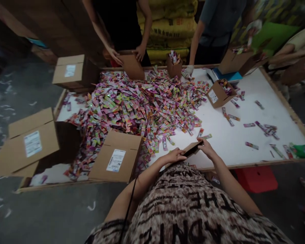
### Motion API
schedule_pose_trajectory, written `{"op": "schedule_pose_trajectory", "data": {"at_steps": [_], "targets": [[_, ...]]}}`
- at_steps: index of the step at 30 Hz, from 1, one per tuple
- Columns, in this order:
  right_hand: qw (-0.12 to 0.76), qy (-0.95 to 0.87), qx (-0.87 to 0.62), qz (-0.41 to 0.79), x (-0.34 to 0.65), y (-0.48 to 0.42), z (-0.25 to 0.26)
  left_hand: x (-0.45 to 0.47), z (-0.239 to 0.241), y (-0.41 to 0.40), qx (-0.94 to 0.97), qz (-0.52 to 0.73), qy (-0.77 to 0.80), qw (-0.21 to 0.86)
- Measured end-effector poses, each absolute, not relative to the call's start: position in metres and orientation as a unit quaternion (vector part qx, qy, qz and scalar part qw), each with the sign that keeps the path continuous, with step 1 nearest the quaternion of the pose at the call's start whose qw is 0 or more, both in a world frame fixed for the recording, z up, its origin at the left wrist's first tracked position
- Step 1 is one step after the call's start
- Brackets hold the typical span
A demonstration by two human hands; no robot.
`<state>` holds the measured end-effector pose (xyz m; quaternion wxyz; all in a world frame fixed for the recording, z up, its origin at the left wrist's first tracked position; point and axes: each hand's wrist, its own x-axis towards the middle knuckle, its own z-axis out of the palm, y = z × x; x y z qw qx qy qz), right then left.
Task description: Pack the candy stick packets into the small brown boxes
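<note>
At the white tabletop's (231, 142) six o'clock edge, the left hand (174, 155) and right hand (205, 147) clamp a small flat brown cardboard piece (191, 148) between them, steadying it beside the colourful sachet heap (142, 105) at eleven o'clock.

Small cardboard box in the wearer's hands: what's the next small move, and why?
Probably finish opening the small cardboard box into shape. Both the left hand and the right hand grip it at the table's near edge, and it looks still flattened, with no packets visible inside. The pile of colourful packets lies just ahead, and other small boxes on the table already stand open with packets in them.
</note>
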<state>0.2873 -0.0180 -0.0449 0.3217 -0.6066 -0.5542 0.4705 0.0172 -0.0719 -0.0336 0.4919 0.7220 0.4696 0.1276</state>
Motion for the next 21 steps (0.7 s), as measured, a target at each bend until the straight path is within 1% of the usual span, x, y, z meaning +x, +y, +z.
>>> {"op": "schedule_pose_trajectory", "data": {"at_steps": [2, 4, 7, 9, 11, 14, 16, 19, 21], "targets": [[0.292, -0.575, -0.574, 0.504, 0.295, -0.019, -0.035, 0.003, -0.031, -0.064, 0.732, 0.174, 0.479, 0.452], [0.265, -0.59, -0.539, 0.54, 0.301, -0.021, -0.024, -0.014, -0.027, -0.057, 0.713, 0.257, 0.521, 0.391], [0.251, -0.595, -0.494, 0.583, 0.298, -0.021, -0.018, -0.025, -0.021, -0.051, 0.61, 0.385, 0.617, 0.317], [0.266, -0.601, -0.508, 0.556, 0.287, -0.017, -0.025, -0.022, -0.02, -0.05, 0.523, 0.41, 0.674, 0.322], [0.288, -0.614, -0.553, 0.484, 0.269, -0.011, -0.04, -0.014, -0.022, -0.047, 0.47, 0.404, 0.708, 0.339], [0.308, -0.63, -0.61, 0.369, 0.241, -0.004, -0.064, -0.006, -0.026, -0.035, 0.458, 0.418, 0.708, 0.339], [0.301, -0.633, -0.638, 0.318, 0.231, 0.001, -0.072, -0.006, -0.027, -0.024, 0.458, 0.434, 0.691, 0.354], [0.279, -0.649, -0.626, 0.33, 0.235, 0.01, -0.061, -0.007, -0.031, -0.014, 0.464, 0.456, 0.647, 0.398], [0.289, -0.678, -0.578, 0.352, 0.241, 0.012, -0.043, -0.005, -0.037, -0.012, 0.466, 0.465, 0.634, 0.407]]}}
